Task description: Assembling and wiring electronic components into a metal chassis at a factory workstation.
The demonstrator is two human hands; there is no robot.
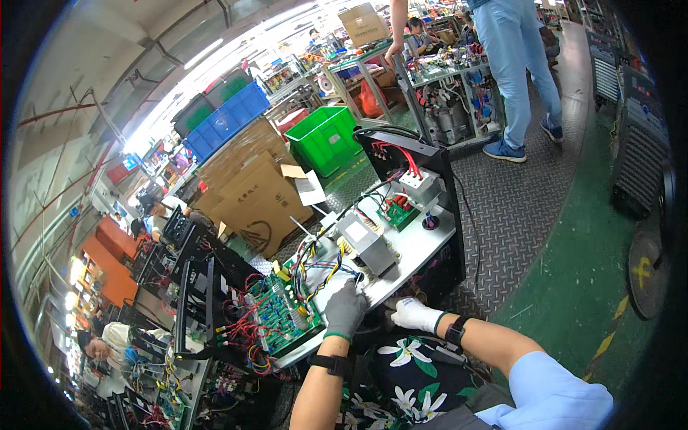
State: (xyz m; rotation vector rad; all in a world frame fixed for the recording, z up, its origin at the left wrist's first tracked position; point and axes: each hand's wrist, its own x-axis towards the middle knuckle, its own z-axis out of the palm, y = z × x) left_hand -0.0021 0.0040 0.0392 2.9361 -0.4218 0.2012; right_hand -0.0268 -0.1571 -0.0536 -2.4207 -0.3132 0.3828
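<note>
An open machine chassis with a white metal panel (423, 247) stands in front of me. My left hand (346, 309), in a grey glove, lies on the near part of this panel. Its fingers close by a bundle of dark and coloured wires (333, 274); what they grip is hidden. My right hand (416, 314), in a white glove, is at the panel's near edge with fingers curled, their hold too small to make out. A green circuit board (276, 315) is left of my left hand; a grey metal-cased block (367, 245) sits just beyond it.
Red wires (407, 159) and a small green board (398, 213) are at the chassis's far end. Beyond stand cardboard boxes (254, 201), a green crate (322, 140) and a blue crate (228, 118). A person's legs (505, 79) are at the far right. Other machines (193, 301) line the left.
</note>
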